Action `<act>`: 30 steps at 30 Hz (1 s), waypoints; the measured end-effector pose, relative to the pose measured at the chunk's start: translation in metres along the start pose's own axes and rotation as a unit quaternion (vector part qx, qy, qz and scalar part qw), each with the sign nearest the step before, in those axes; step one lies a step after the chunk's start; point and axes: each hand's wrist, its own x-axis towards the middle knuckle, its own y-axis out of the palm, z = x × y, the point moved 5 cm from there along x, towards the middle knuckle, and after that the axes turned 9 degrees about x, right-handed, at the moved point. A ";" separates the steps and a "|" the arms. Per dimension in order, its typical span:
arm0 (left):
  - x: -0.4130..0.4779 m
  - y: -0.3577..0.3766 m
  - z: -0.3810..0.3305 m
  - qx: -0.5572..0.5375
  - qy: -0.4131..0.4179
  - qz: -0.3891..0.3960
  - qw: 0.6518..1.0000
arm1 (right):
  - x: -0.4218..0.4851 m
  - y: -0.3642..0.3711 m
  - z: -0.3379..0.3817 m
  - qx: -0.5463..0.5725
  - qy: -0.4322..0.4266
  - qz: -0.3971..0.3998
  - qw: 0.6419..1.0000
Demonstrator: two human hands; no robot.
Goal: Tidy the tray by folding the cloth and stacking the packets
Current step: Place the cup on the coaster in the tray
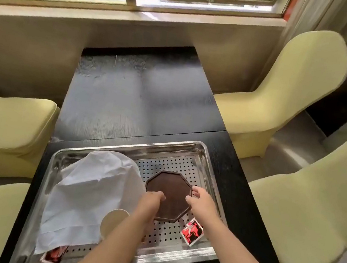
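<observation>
Head view: right grip (200, 197) pinches octagonal dish (172, 195) right edge, left grip (154, 196) curled at its left edge, hold unclear; cloth (92, 186) in tray (212, 166) just left of left grip, long axis front-to-back, red packet (192, 233) by right wrist

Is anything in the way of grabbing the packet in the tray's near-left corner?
Yes: the white cloth drapes over part of that packet; only its near end shows. The left hand is away at the octagonal plate.
</observation>
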 end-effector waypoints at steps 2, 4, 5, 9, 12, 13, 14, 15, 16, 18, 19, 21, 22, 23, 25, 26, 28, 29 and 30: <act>0.006 0.004 0.006 0.019 -0.027 -0.015 0.999 | 0.007 0.000 -0.005 -0.008 0.015 0.004 1.000; 0.012 0.009 0.013 0.009 -0.041 -0.003 0.999 | 0.018 0.001 -0.015 -0.009 0.023 0.005 1.000; 0.019 0.011 0.018 0.000 -0.045 -0.004 0.999 | 0.022 0.001 -0.019 -0.007 0.030 0.004 1.000; 0.034 0.015 0.028 -0.049 -0.059 -0.044 0.996 | 0.030 0.004 -0.022 0.007 0.050 -0.009 0.999; 0.032 0.012 0.023 -0.041 -0.060 -0.094 0.993 | 0.038 0.006 -0.027 0.007 0.055 -0.008 0.998; 0.032 0.011 0.022 -0.030 -0.062 -0.111 0.991 | 0.040 0.006 -0.028 0.008 0.057 -0.005 0.998; 0.028 0.010 0.020 -0.009 -0.065 -0.126 0.990 | 0.040 0.006 -0.029 0.008 0.059 -0.001 0.998; 0.028 0.010 0.019 0.016 -0.068 -0.135 0.988 | 0.042 0.006 -0.029 0.006 0.060 0.001 0.998; 0.028 0.010 0.018 0.038 -0.070 -0.139 0.987 | 0.044 0.005 -0.031 0.004 0.061 0.000 0.998; 0.028 0.014 0.017 0.063 -0.065 -0.132 0.987 | 0.047 0.004 -0.034 0.004 0.059 0.002 0.998; 0.029 0.016 0.015 0.066 -0.057 -0.132 0.987 | 0.049 0.004 -0.035 0.002 0.058 -0.001 0.998; 0.031 0.020 0.010 0.063 -0.044 -0.140 0.987 | 0.053 0.001 -0.035 0.004 0.054 -0.011 0.998; 0.030 0.023 0.008 0.054 -0.037 -0.140 0.988 | 0.055 0.000 -0.034 0.009 0.048 -0.017 0.999; 0.029 0.025 0.005 0.045 -0.027 -0.146 0.988 | 0.058 -0.001 -0.033 0.011 0.043 -0.024 0.999; 0.032 0.032 0.003 0.023 -0.020 -0.143 0.989 | 0.064 -0.005 -0.030 0.014 0.032 -0.044 0.998; 0.035 0.036 0.003 0.015 -0.018 -0.135 0.991 | 0.067 -0.007 -0.029 0.013 0.027 -0.054 0.998; 0.044 0.041 0.003 -0.002 -0.020 -0.123 0.992 | 0.071 -0.010 -0.027 0.020 0.020 -0.068 0.997; 0.046 0.043 0.001 -0.013 -0.025 -0.116 0.993 | 0.073 -0.011 -0.027 0.025 0.018 -0.075 0.997; 0.048 0.044 0.000 -0.023 -0.030 -0.112 0.993 | 0.074 -0.011 -0.027 0.027 0.012 -0.081 0.996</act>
